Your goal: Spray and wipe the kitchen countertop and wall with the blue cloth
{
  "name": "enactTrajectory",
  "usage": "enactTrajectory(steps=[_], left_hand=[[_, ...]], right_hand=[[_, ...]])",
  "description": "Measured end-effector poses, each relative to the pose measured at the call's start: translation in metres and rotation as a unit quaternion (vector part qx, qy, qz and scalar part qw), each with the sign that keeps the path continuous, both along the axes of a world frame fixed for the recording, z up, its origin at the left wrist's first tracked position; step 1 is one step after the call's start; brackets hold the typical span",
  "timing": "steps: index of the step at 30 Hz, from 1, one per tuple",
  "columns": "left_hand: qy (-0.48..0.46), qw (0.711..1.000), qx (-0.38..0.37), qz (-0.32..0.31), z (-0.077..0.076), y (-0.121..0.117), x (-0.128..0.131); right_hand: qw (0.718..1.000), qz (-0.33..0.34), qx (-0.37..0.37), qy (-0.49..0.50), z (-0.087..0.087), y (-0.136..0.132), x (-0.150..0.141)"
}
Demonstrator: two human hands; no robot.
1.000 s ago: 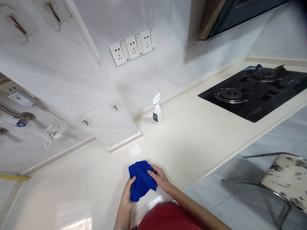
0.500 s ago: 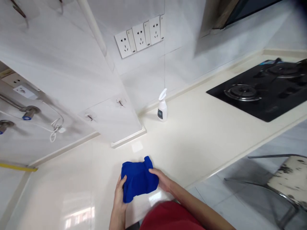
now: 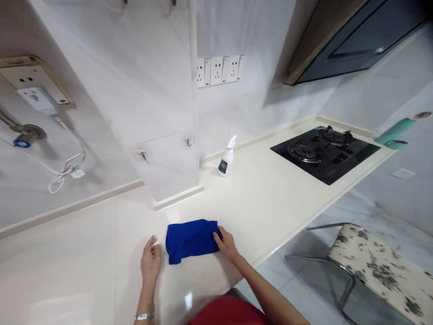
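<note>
A folded blue cloth (image 3: 190,239) lies flat on the cream countertop (image 3: 270,198) close to its front edge. My right hand (image 3: 226,243) rests on the cloth's right end, its fingertips pressing the fabric. My left hand (image 3: 150,262) hovers just left of the cloth with its fingers loosely apart and nothing in it. A small white spray bottle (image 3: 226,159) stands upright farther back against the wall.
A black gas hob (image 3: 324,152) is set into the counter at the right. Wall sockets (image 3: 219,70) sit above the bottle. A boxed column (image 3: 169,162) juts onto the counter behind the cloth. A metal-framed chair (image 3: 375,266) stands on the floor at the right.
The cloth has gone from being held up in both hands to lying flat on the counter. My left hand has let go and drawn left. The camera view has swung.
</note>
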State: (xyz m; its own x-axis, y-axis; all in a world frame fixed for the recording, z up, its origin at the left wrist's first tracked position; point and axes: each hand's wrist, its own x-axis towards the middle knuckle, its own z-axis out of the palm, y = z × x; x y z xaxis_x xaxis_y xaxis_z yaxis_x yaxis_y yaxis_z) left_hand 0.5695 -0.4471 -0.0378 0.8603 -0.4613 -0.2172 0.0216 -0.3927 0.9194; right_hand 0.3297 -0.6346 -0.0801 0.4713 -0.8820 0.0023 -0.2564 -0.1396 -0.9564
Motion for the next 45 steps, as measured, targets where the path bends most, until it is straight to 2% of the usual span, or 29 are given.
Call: enactTrajectory(steps=[1, 3, 6, 8, 11, 16, 21, 23, 26, 32, 38, 45], left_hand=[[-0.024, 1.000, 0.002, -0.019, -0.004, 0.006, 0.001], [-0.087, 0.990, 0.002, -0.110, -0.013, 0.015, -0.004], [-0.232, 0.935, 0.021, -0.267, -0.028, 0.022, -0.020], [-0.322, 0.897, 0.040, -0.301, -0.038, 0.024, -0.028], [-0.377, 0.877, 0.044, -0.293, -0.051, 0.026, -0.030], [-0.352, 0.893, 0.021, -0.279, -0.056, 0.032, -0.015], [-0.289, 0.918, 0.046, -0.269, -0.045, 0.033, -0.018], [-0.268, 0.922, 0.091, -0.266, -0.038, 0.032, -0.023], [-0.253, 0.926, 0.171, -0.221, -0.029, 0.027, -0.027], [-0.218, 0.925, 0.270, -0.153, -0.015, 0.010, -0.015], [-0.191, 0.922, 0.306, -0.142, -0.008, -0.005, -0.007], [-0.214, 0.917, 0.301, -0.151, -0.003, -0.019, 0.003]], right_hand=[[1.000, -0.003, -0.019, 0.005, -0.004, 0.002, -0.001], [0.999, -0.011, -0.048, 0.019, -0.011, 0.004, -0.001], [0.995, -0.030, -0.079, 0.044, -0.019, 0.006, -0.001], [0.993, -0.041, -0.099, 0.058, -0.022, 0.007, 0.001], [0.988, -0.051, -0.124, 0.073, -0.022, 0.007, 0.004], [0.985, -0.048, -0.143, 0.087, -0.020, 0.009, 0.003], [0.986, -0.034, -0.132, 0.095, -0.019, 0.009, 0.001], [0.987, -0.033, -0.124, 0.094, -0.018, 0.009, 0.002], [0.989, -0.040, -0.110, 0.088, -0.017, 0.008, 0.003], [0.990, -0.064, -0.084, 0.096, -0.010, 0.000, 0.009], [0.982, -0.083, -0.098, 0.136, -0.009, -0.013, 0.017], [0.976, -0.074, -0.143, 0.149, -0.014, -0.006, 0.016]])
